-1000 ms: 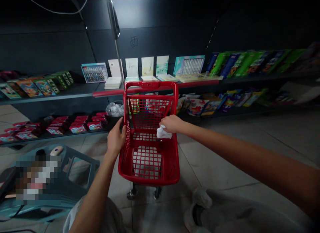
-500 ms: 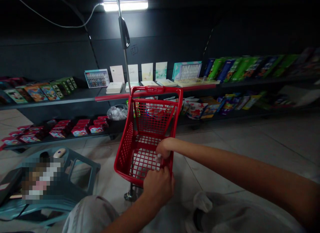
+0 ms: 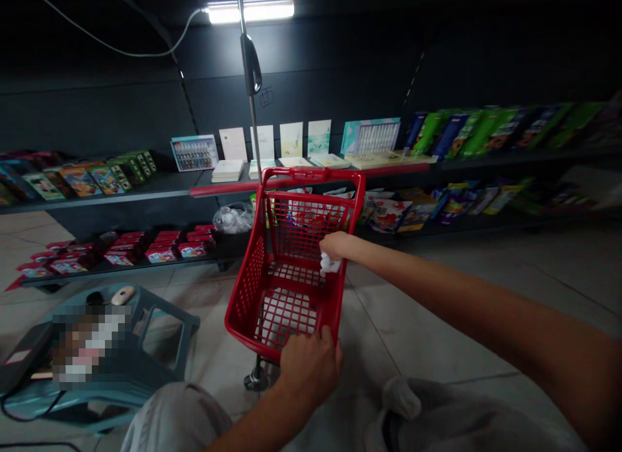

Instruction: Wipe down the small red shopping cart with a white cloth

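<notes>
A small red plastic shopping cart [image 3: 311,175] stands tilted on its wheels in front of me, with an empty-looking mesh bottom. My left hand [image 3: 309,365] grips the near rim of the cart. My right hand [image 3: 335,247] is up at the cart's right wall, pinching a crumpled white tissue [image 3: 330,265] that hangs just inside the basket. The far wall of the cart partly hides the goods on the lower shelf.
Dark shelves with books, cards and boxes [image 3: 383,141] run along the back wall, with a plastic bag [image 3: 233,219] at their foot. A teal plastic stool [image 3: 165,335] holding pixelated items stands at lower left. A metal pole [image 3: 250,63] rises behind the cart. My knees lie below.
My left hand has moved from the cart's left wall to its near rim. My right hand dipped into the basket, then rose back to the right wall with the tissue. The cart now leans further.
</notes>
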### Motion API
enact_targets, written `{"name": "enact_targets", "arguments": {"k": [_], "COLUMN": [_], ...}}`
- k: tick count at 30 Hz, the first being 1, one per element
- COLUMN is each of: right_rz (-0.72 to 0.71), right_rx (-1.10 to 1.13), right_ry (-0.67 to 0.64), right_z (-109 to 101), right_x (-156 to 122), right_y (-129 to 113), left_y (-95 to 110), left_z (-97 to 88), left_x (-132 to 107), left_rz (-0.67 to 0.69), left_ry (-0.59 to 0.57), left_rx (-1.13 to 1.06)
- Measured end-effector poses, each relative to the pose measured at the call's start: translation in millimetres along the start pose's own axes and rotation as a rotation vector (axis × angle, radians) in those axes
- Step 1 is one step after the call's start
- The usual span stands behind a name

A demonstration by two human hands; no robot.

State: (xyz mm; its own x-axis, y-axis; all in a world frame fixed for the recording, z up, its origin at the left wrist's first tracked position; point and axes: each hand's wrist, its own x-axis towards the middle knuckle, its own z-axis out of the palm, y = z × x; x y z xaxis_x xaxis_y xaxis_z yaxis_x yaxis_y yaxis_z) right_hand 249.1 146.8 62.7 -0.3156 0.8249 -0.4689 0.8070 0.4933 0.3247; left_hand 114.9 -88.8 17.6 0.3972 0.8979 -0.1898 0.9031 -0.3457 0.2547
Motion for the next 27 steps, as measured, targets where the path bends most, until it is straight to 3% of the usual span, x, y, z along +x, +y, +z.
{"name": "enact_targets", "arguments": {"k": [3, 7, 9, 12, 15, 21, 23, 25, 27], "right_rz": [-0.011, -0.348, -0.491, -0.474, -0.326, 0.008, 0.077, 0.036, -0.156], "right_rx": [-0.046, 0.027, 0.045, 0.064, 0.153, 0.175, 0.168, 0.201, 0.29], "right_ry": [-0.019, -0.151, -0.14, -0.067, 0.009, 0.189, 0.231, 0.202, 0.118], "right_z": [-6.4, -3.7, -1.6, 0.0, 1.2, 1.2, -2.1, -6.1, -8.7], "right_x": [-9.5, -37.7, -54.1, -69.7, -64.1, -17.4, -9.3, -7.1, -7.8], "right_y": [-3.5, -42.8, -60.8, -71.4, -56.0, 20.4, 35.6, 36.4, 23.3], "left_y": [-5.2, -16.2, -21.8, -28.6, -33.7, -47.1, -53.4, -60.6, -68.7], "left_z": [0.9, 1.3, -0.3, -3.4, -4.8, -9.5, -14.5, -20.0, -24.4], "left_x": [1.8, 3.8, 4.6, 6.5, 9.6, 18.7, 22.1, 25.8, 29.8], "left_rz": [0.021, 0.038, 0.042, 0.047, 0.036, 0.068, 0.099, 0.133, 0.163], "left_ry": [0.007, 0.035, 0.046, 0.05, 0.065, 0.094, 0.109, 0.126, 0.14], "left_rx": [-0.001, 0.028, 0.054, 0.078, 0.097, 0.142, 0.149, 0.144, 0.128]}}
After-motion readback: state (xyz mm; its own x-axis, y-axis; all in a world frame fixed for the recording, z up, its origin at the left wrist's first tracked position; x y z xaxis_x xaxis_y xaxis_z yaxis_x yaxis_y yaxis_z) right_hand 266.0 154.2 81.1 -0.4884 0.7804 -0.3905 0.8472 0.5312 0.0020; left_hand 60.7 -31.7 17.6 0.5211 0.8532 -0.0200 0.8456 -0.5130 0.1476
